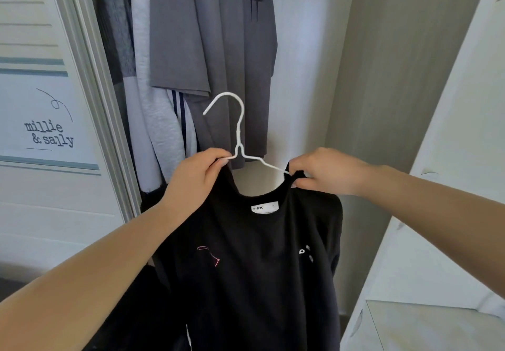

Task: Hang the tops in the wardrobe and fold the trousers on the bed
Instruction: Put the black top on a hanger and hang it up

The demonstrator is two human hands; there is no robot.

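Presently, we hold one black top (254, 263), raised in front of the open wardrobe and mounted on a white wire hanger (238, 132).

Item: our left hand (195, 177), fingers curled, pinching the hanger's left arm together with the top's left shoulder, just beside the twisted neck of the wire.

Item: our right hand (325, 171), fingers curled, pinching the collar edge of the top where the hanger's right arm runs into the fabric. Whether this hand also grips the wire we cannot tell; the cloth hides it.

Item: hanger hook, upright, free of any rail, curving over to the left.

Item: white neck label (264, 207), inside the collar, facing us; small pale marks on the chest to either side.

Item: grey T-shirt (218, 50) with a dark cross-like print, hanging in the wardrobe behind the hook; a light grey garment (153, 121) with dark stripes hangs to its left.

Item: white louvred wardrobe door (41, 200) at left, carrying a sign (49, 121) reading "millie & sally".

Item: pale wall (382, 77) at right.
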